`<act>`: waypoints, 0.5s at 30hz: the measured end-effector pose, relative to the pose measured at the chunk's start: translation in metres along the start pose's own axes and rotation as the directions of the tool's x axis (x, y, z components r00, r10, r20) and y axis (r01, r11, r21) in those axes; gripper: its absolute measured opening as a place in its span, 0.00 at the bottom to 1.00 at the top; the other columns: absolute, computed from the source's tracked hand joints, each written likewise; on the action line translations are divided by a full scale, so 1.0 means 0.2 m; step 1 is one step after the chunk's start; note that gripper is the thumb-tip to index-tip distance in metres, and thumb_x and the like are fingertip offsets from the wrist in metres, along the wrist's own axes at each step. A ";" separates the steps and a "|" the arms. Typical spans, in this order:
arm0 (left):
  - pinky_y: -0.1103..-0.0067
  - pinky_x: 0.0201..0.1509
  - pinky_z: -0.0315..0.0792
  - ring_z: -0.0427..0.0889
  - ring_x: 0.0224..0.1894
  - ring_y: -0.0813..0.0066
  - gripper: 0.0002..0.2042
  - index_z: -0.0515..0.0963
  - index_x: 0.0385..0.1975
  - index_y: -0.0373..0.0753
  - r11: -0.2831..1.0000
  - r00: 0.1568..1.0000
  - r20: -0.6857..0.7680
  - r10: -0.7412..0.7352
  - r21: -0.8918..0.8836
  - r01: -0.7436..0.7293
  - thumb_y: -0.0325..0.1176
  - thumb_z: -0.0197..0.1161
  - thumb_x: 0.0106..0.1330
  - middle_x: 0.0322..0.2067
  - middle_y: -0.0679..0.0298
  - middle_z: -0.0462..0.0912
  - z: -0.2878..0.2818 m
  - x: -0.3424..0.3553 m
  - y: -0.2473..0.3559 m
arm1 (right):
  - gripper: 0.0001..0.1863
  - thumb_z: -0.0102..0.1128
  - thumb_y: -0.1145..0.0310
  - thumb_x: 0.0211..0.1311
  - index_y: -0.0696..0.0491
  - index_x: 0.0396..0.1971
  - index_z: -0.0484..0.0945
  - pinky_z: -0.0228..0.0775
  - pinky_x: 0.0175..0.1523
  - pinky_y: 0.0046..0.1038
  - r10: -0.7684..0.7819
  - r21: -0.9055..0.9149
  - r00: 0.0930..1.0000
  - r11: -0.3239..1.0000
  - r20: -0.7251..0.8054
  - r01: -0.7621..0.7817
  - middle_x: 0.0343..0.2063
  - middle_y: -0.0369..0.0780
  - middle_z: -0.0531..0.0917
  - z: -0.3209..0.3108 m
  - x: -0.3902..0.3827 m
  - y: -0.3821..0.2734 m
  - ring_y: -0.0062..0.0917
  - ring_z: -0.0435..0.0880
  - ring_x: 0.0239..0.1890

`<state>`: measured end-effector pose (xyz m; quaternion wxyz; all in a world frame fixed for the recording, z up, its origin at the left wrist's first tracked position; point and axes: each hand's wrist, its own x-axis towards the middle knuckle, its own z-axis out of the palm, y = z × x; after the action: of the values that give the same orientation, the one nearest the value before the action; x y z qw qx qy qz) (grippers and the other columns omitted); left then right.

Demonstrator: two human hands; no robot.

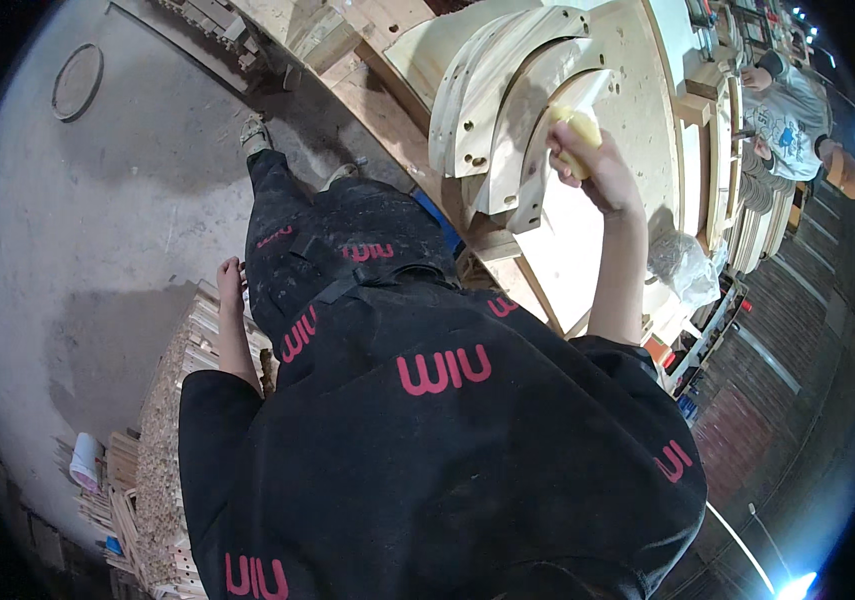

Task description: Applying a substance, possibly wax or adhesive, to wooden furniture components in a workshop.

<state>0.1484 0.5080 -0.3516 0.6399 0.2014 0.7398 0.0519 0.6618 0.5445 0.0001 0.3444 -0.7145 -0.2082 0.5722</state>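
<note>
My right hand (597, 165) is closed around a pale yellow oblong thing (575, 140); its exact kind does not show. It is held over the right edge of a fanned stack of curved wooden boards (497, 120), pale pieces with dark round holes near their ends. These boards lie overlapping on a wooden workbench (567, 250). Low at my left side hangs my left hand (231, 282), beside a pile of wooden strips (204, 335). Its fingers are small and foreshortened here, so their grip cannot be made out.
Crumpled clear plastic (682, 268) lies at the bench's right. Beyond, a person in a grey top (787, 120) stands by stacked wooden parts (755, 215). On the concrete floor at left are a hoop (78, 82) and a white bucket (87, 461). More timber (212, 20) lies at the top left.
</note>
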 end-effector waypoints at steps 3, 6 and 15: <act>0.85 0.21 0.61 0.68 0.19 0.85 0.12 0.69 0.40 0.42 0.998 0.999 0.031 0.023 -0.061 -0.021 0.41 0.51 0.62 0.24 0.72 0.73 -0.04 0.05 -0.08 | 0.27 0.40 0.45 0.62 0.58 0.37 0.69 0.56 0.20 0.13 -0.082 -0.100 0.996 0.992 -0.030 0.078 0.27 0.35 0.72 -0.15 0.11 -0.08 0.14 0.68 0.21; 0.86 0.21 0.61 0.68 0.20 0.86 0.12 0.69 0.40 0.42 0.996 0.999 0.032 0.042 -0.075 -0.040 0.42 0.51 0.62 0.25 0.73 0.71 0.00 0.05 -0.08 | 0.28 0.40 0.44 0.62 0.59 0.29 0.72 0.58 0.20 0.17 -0.191 -0.194 0.964 0.969 -0.185 0.155 0.17 0.34 0.70 -0.23 0.27 -0.15 0.15 0.67 0.17; 0.84 0.25 0.64 0.70 0.23 0.84 0.14 0.67 0.43 0.43 0.997 1.000 -0.014 0.008 -0.077 -0.009 0.43 0.52 0.62 0.27 0.72 0.73 0.04 -0.02 0.05 | 0.26 0.44 0.43 0.60 0.55 0.26 0.72 0.58 0.19 0.18 -0.285 -0.499 0.937 0.853 -0.204 0.151 0.15 0.35 0.72 -0.42 0.50 -0.18 0.16 0.70 0.16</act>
<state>0.1591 0.5133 -0.3459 0.6417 0.1792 0.7409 0.0844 0.7720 0.6174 -0.0324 0.2465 -0.8197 -0.3735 0.3575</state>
